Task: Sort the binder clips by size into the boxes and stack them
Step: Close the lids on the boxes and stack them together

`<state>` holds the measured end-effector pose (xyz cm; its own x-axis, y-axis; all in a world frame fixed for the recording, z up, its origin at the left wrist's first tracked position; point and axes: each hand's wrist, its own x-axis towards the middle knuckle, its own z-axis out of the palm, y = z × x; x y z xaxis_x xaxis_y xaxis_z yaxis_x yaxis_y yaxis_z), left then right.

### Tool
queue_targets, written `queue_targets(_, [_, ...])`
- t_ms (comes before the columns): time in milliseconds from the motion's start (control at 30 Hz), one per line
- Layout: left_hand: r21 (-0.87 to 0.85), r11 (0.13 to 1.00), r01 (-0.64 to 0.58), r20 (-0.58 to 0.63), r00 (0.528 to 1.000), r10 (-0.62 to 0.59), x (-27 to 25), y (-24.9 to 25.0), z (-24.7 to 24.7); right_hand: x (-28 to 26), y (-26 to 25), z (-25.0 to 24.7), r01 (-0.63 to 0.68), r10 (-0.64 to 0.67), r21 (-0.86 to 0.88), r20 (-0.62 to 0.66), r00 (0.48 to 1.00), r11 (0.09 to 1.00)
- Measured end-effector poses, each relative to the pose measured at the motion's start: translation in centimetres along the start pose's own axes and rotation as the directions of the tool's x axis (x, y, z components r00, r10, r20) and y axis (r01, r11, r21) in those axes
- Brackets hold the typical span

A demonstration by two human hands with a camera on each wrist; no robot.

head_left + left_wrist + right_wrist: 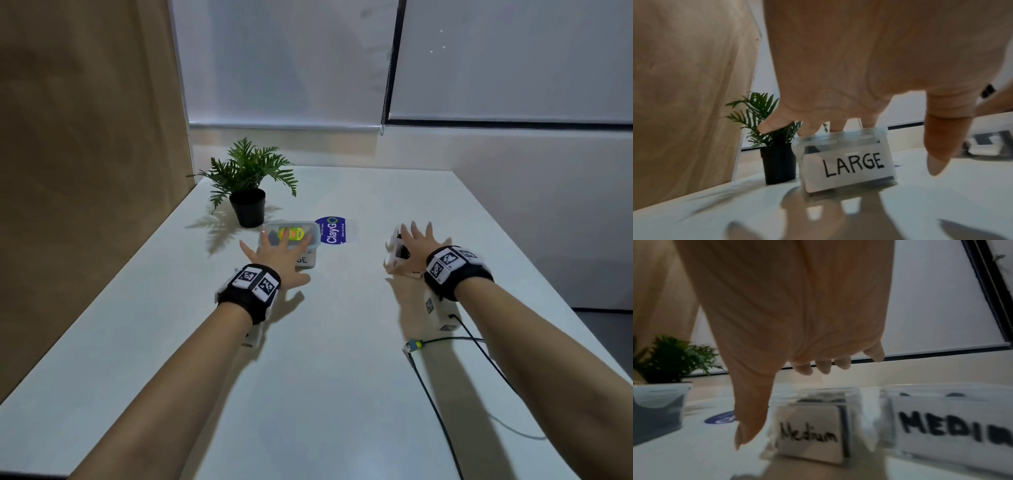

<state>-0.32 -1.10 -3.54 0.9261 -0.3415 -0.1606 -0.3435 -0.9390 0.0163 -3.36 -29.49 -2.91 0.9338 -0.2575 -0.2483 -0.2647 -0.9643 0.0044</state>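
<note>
LARGE box [846, 164]: on the table by the plant pot [249, 211]; looks light, slick plastic, so grab its side walls.
left hand [274, 255]: fingers spread, over its lid.
right hand [412, 250]: fingers splayed above the Medium box [813, 426].

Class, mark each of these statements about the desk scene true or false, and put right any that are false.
1. The box under the left hand is labelled LARGE. True.
2. The right hand grips a binder clip. False: its fingers are spread above a box labelled Medium, holding nothing.
3. The potted plant stands beyond the LARGE box, near the brown wall panel. True.
4. The LARGE box has no lid. False: a clear lid is on it.
5. A blue sticker lies on the table right of the LARGE box. True.
</note>
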Motion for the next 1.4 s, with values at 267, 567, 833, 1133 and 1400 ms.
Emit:
queue_targets(267, [0.016, 1.0, 0.007, 0.025, 1.0, -0.007, 0.8, -0.9, -0.4, 0.8, 0.1, 0.3, 0.108, -0.11, 0.058, 0.039, 0.993, 0.992])
queue_targets(567, [-0.027, 1.0, -0.013, 0.095, 0.995, 0.016, 1.0, -2.2, -1.0, -4.4, -4.0, 1.8, 0.351, -0.35, -0.047, 0.024, 0.937, 0.935])
queue_targets(833, [-0.328, 0.94, -0.098, -0.192, 0.981, 0.036, -0.1, -1.8, -1.3, -8.9, -7.6, 2.3, 0.496, -0.499, 0.07, 0.054, 0.865, 0.866])
queue_targets(1133, [-0.371, 0.855, -0.361, -0.179, 0.932, 0.316, -1.2, 1.1, 0.3, -8.1, -5.0, -1.0, 0.225, -0.272, 0.307, 0.118, 0.955, 0.925])
queue_targets(1400, [-0.344, 0.886, -0.311, -0.077, 0.95, 0.304, 0.0, 2.9, 0.4, -8.4, -5.1, 1.2, 0.239, -0.253, 0.214, 0.04, 0.967, 0.947])
